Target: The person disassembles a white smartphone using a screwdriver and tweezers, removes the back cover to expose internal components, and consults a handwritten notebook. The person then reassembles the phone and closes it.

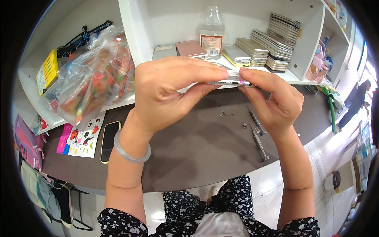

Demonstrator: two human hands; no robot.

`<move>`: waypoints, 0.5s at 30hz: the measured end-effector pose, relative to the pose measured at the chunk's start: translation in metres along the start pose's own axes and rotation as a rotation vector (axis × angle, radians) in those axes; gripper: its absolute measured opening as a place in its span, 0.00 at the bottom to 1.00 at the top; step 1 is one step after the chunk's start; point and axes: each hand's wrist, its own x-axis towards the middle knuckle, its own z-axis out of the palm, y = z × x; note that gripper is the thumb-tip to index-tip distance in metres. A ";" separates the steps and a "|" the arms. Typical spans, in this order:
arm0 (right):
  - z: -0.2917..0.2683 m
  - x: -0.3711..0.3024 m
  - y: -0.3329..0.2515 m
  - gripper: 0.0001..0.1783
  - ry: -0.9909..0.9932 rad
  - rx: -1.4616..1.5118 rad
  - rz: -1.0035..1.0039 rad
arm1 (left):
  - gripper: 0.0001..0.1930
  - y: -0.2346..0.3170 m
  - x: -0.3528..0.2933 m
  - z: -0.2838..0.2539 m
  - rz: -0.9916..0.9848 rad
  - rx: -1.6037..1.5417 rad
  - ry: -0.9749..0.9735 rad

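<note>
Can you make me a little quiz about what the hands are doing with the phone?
1. True or false: only the left hand holds the silver phone.
2. What lies on the dark table under the right hand? A) two small screwdrivers B) a pair of scissors C) a spoon
3. What does the left wrist wear?

Key
1. False. Both hands hold the phone, edge-on, above the table.
2. A. Two thin metal screwdrivers lie there, with tiny bits near them.
3. A pale grey bangle.
</note>
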 end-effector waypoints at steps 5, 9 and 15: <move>-0.008 -0.006 -0.004 0.14 0.006 -0.008 0.032 | 0.13 0.005 -0.001 0.009 0.005 -0.020 0.017; -0.015 -0.009 -0.005 0.13 -0.007 -0.005 0.050 | 0.13 0.008 -0.003 0.016 -0.026 -0.060 0.032; -0.021 -0.014 -0.007 0.13 -0.023 0.043 0.120 | 0.12 0.012 -0.002 0.018 -0.080 -0.109 0.001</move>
